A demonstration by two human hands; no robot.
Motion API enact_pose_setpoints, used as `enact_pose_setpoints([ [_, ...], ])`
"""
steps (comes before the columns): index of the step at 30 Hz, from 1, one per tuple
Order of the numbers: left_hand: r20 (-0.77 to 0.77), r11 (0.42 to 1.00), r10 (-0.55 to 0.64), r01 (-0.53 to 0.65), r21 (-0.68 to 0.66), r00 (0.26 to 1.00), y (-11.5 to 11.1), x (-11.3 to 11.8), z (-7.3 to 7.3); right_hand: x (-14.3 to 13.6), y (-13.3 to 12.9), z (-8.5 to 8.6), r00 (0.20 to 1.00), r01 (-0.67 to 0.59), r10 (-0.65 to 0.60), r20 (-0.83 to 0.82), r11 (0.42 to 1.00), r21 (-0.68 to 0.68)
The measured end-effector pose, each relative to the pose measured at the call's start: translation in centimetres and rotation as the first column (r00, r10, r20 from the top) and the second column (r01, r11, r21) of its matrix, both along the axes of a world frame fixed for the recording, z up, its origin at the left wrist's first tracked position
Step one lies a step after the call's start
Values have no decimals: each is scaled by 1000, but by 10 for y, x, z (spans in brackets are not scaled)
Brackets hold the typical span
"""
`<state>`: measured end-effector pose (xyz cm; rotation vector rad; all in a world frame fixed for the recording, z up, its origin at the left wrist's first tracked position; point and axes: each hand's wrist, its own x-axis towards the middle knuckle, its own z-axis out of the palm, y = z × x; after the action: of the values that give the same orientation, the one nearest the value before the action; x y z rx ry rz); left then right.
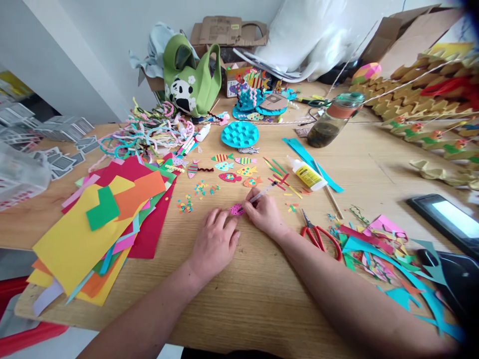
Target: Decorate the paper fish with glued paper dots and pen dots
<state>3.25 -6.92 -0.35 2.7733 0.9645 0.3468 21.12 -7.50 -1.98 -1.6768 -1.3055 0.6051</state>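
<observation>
A small pink paper fish (236,210) with dark marks lies on the wooden table between my hands. My right hand (264,212) is closed round a slim pen (263,191), its lower end over the fish. My left hand (217,237) rests on the table with its fingers spread, fingertips at the fish's left edge. Above them lie several decorated paper fish, among them an orange one (252,182) and a red one (229,177). Small paper dots (185,204) are left of the fish, and thin paper strips (280,179) lie to the right.
Coloured paper sheets (82,234) are stacked at left, below pipe cleaners (145,132). Red-handled scissors (318,237), a glue bottle (307,173) and paper scraps (389,254) lie right. Behind are a blue disc (240,134) and a glass jar (333,124). A phone (449,214) is far right.
</observation>
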Motion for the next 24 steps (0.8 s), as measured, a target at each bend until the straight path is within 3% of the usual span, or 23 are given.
enact_pose_setpoints([
  [24,13,1000,-8,8,3,1000,0,0,0,-1,0,0,1000,10,-10,-10,1000,-4],
])
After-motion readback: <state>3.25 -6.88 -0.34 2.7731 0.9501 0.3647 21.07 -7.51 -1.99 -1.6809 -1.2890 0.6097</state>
